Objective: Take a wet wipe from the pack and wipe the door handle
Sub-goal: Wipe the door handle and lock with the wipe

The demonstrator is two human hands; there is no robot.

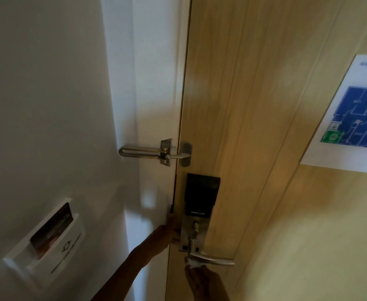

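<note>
Right hand point(202, 279) comes up from the bottom edge, fingers point(192, 271) bunched together around a crumpled white wet wipe point(192, 263), pressing it against the underside of the door handle point(208, 258) near its pivot end. Wipe touches the lever; the free end of the lever sticks out to the right of the fingers, uncovered.

Left hand point(171, 232) reaches in from lower left and sits on the door edge point(171, 213), up and left of the wipe; its fingers wrap past the edge (mostly hidden, so can't tell how far they curl or spread). It holds nothing visible.

Counts: one wipe, one lever handle, two hands. One smart lock plate point(200, 198) directly above the right fingers, black upper part with silver below. One swing-bar door guard point(154, 152) higher up, above the left fingers. One key card holder point(47, 237) on the wall, far left of both hands, with one card in it. One floor plan sheet point(356, 118) on the wooden door point(265, 105), upper right.
</note>
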